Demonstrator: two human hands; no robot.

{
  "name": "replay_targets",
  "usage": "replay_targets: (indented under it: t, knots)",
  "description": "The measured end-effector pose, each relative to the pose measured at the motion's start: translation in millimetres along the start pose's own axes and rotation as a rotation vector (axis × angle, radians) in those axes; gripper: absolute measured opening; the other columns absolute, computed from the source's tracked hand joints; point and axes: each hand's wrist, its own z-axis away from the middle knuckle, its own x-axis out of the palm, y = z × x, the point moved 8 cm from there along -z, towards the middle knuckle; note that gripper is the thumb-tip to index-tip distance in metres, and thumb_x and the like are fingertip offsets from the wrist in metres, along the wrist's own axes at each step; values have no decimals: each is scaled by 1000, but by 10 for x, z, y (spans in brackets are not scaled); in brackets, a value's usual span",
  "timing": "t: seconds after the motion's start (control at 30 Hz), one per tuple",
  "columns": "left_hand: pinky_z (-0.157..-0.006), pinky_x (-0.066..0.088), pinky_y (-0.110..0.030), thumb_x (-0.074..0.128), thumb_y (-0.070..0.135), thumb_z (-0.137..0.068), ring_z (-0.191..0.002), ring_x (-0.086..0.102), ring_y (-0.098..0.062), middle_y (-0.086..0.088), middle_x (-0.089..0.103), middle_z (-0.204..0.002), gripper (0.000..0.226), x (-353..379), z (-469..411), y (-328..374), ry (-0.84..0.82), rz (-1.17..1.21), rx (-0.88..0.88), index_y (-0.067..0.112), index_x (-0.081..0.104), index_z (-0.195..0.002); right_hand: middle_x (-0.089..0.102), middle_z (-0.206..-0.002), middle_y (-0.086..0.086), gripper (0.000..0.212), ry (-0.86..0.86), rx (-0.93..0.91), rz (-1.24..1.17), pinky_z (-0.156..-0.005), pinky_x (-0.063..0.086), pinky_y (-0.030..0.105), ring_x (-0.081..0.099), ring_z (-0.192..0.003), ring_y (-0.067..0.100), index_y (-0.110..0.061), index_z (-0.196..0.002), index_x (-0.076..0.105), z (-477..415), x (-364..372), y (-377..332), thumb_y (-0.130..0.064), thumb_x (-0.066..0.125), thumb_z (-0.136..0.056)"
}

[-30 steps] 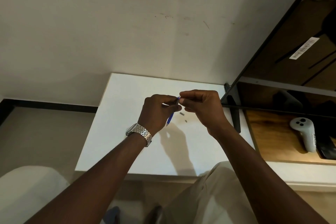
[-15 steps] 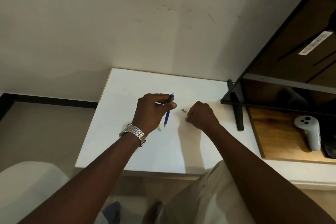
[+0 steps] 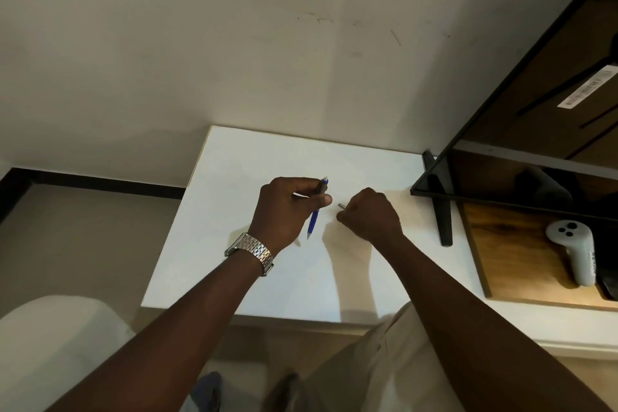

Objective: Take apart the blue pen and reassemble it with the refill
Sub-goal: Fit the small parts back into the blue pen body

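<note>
Your left hand grips the blue pen between thumb and fingers, tip pointing down toward the table, point just clear of the surface as far as the view shows. A second ago both hands met above the table at the pen's top end; they have since separated, and the pen remains with the left hand alone. Right of the pen, a small metal part lies on the table, just beside your right hand. That hand has dropped to the surface and is curled into a loose fist; you cannot tell from here whether its fingers hold anything, since the knuckles hide them. Judged from this, a piece has come off the top end and is being set down or collected, so disassembly is under way. The refill is not identifiable. Keep loose parts near the pen; small round pieces may roll.
</note>
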Motion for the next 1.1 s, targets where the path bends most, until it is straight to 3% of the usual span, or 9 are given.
replay_targets:
  t: [0.1, 0.2, 0.27, 0.33, 0.4, 0.47, 0.73, 0.97, 1.1]
  knots:
    - [-73, 62, -29, 85, 29, -79, -80, 75, 0, 14, 81, -92, 14, -2, 7, -21, 12, -1, 14, 32, 83, -93, 76, -77, 18, 14, 17, -11, -607, -63, 58, 37, 72, -64, 22, -3, -75, 76, 139, -279, -181, -17, 72, -78]
    - [-72, 51, -5, 85, 25, -80, -79, 75, 3, 14, 80, -93, 17, 21, 15, -21, 9, -6, 34, 25, 83, -97, 79, -82, 11, 7, 3, -164, -853, -66, 62, 35, 78, -73, 21, -9, -86, 78, 312, -561, -467, -9, 71, -85]
    - [-71, 49, -3, 84, 23, -81, -79, 74, 4, 15, 80, -90, 16, 28, 26, -2, 5, 0, 40, 24, 83, -97, 80, -84, 8, 14, 18, -249, -811, -69, 61, 36, 77, -78, 24, -15, -99, 79, 398, -665, -607, -8, 72, -89]
    - [-73, 50, -4, 84, 23, -81, -80, 74, 4, 15, 80, -89, 16, 31, 34, 30, 7, -4, 53, 25, 83, -97, 80, -88, 2, 19, 56, -319, -714, -76, 59, 34, 75, -78, 14, -15, -108, 80, 441, -714, -679, -7, 72, -92]
    - [-73, 51, -6, 84, 25, -82, -80, 74, 4, 14, 81, -91, 15, 30, 44, 64, 14, -22, 66, 26, 83, -96, 79, -93, -4, 17, 78, -370, -644, -79, 57, 28, 70, -79, 2, -13, -106, 82, 472, -730, -729, -7, 72, -94]
    - [-73, 51, -6, 84, 26, -82, -80, 75, 3, 12, 81, -91, 15, 21, 53, 75, 17, -34, 74, 27, 83, -96, 79, -93, -6, 15, 78, -389, -623, -78, 54, 24, 68, -80, 0, -13, -101, 82, 492, -721, -755, -6, 71, -94]
    - [-80, 55, -18, 84, 28, -81, -80, 76, 0, 11, 81, -89, 15, -19, 56, 71, 29, -67, 78, 27, 83, -96, 80, -84, -12, 18, -15, -311, -774, -66, 53, 15, 72, -79, 1, -22, -91, 82, 507, -644, -681, -6, 73, -92]
    - [-70, 47, -4, 84, 26, -81, -78, 73, 6, 16, 79, -84, 15, -7, 54, 78, 26, -87, 89, 24, 83, -96, 82, -93, 0, 11, -104, -195, -922, -75, 58, 32, 75, -84, 7, -17, -95, 84, 488, -541, -550, -10, 78, -89]
    - [-75, 52, -14, 84, 26, -81, -78, 74, 4, 15, 80, -88, 17, 8, 69, 66, 17, -97, 84, 25, 83, -98, 82, -87, -3, 13, -87, -229, -843, -65, 56, 21, 72, -78, 3, -21, -91, 84, 493, -573, -538, -10, 78, -89]
